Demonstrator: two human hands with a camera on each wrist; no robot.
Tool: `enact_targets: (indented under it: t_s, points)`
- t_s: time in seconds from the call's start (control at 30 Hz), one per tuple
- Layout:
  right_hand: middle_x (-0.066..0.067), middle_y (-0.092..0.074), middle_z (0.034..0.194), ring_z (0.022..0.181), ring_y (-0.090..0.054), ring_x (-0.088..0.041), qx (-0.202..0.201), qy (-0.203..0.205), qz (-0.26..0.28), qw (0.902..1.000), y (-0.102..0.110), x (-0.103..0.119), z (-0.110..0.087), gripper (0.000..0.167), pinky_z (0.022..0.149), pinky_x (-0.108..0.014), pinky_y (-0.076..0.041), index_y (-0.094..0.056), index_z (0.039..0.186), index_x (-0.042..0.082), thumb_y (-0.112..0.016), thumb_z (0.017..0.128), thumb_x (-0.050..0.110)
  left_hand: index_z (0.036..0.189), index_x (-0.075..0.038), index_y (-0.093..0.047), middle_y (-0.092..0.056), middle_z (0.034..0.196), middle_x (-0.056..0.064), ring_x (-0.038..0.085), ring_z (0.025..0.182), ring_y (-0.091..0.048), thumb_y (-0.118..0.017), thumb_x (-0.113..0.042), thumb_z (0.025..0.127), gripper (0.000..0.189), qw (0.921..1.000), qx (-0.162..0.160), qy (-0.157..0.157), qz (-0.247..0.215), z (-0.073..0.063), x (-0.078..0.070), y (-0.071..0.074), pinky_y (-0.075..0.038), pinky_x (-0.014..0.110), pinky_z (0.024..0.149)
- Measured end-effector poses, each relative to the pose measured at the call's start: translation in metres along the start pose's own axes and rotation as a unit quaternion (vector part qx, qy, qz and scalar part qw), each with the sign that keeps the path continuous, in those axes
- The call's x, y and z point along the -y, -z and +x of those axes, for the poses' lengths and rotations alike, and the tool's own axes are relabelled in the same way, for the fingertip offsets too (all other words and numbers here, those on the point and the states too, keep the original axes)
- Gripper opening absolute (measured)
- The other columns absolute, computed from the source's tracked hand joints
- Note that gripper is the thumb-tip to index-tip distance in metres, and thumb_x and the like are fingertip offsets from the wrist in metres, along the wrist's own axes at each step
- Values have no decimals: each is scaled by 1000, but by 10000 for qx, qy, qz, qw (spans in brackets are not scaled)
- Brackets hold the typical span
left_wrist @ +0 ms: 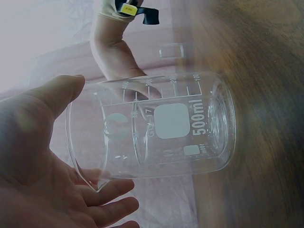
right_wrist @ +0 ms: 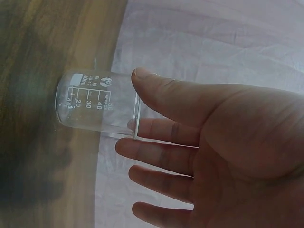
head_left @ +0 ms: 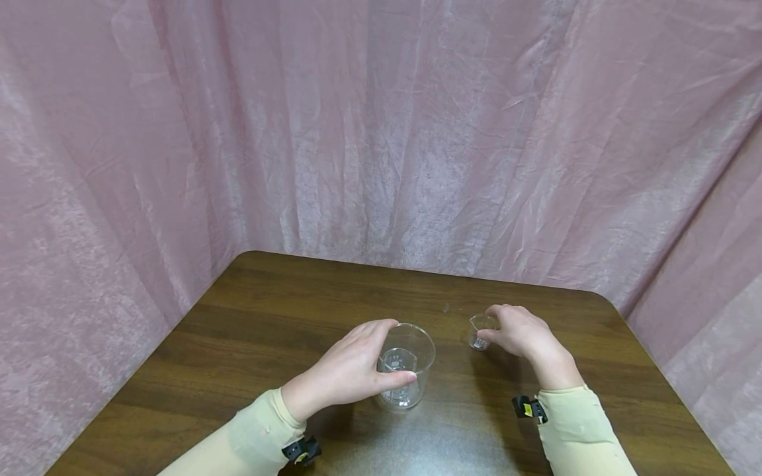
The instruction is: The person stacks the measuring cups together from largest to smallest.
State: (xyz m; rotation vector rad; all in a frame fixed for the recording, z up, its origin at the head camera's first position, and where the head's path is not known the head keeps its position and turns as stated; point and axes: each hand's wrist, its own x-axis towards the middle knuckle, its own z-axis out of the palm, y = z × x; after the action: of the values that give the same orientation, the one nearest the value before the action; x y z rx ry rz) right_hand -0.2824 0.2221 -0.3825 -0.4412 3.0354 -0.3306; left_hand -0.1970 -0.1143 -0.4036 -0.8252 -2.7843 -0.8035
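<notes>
Within my gripping left hand, the large beaker looks fragile, slippery, best held mid-wall; my right hand pinches the small beaker.

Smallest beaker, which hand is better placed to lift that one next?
Probably the right hand: it spans the top of the smallest beaker, while the left hand is around the large beaker's top.

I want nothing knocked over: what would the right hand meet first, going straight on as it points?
The small beaker: the right hand is right at its rim, though exact contact is hard to judge.
</notes>
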Motion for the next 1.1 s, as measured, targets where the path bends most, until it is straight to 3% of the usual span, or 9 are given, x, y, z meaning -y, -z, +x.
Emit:
enact_targets:
  t_s: [1.1]
  points:
    - [-19,-77,119,109,-72,-39,48,-66,8,10000,-3,-1,3,51,85,-60,-59,-72,130,-2,-84,96,34,156,-2,-53,-62,153,14,31,144,-56,-80,-63,95,91,10000,21,10,-19,1,1,-1,-46,49,120]
